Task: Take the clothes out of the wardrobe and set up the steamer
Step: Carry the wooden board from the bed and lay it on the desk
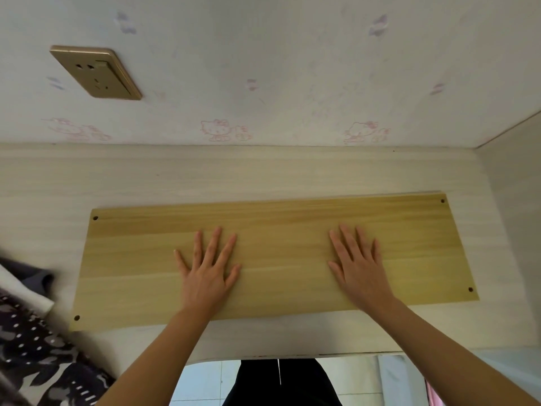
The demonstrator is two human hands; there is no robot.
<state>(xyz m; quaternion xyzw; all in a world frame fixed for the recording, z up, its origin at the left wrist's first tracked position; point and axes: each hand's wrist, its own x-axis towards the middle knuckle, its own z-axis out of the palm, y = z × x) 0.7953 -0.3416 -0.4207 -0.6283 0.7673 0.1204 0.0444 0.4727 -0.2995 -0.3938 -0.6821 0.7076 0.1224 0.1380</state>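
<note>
Both our hands lie flat, fingers straight and spread, gripping nothing: left hand (pixel 209 266) and right hand (pixel 358 263) press palm-down on a yellow wooden board (pixel 278 230) with a hole at each corner. It rests on a pale desk (pixel 205 177). Patterned clothes (pixel 35 341) lie at the desk's left edge. We read no writing; cartoon-cat wallpaper (pixel 278 68) carries a gold socket (pixel 96 73).

Left hand (pixel 209 269): lying flat, palm down, fingers straight and spread, pointing toward 12 o'clock.
Right hand (pixel 358 265): lying flat likewise, fingers spread, angling toward 11 o'clock.
Forearms: both bare, reaching forward.
</note>
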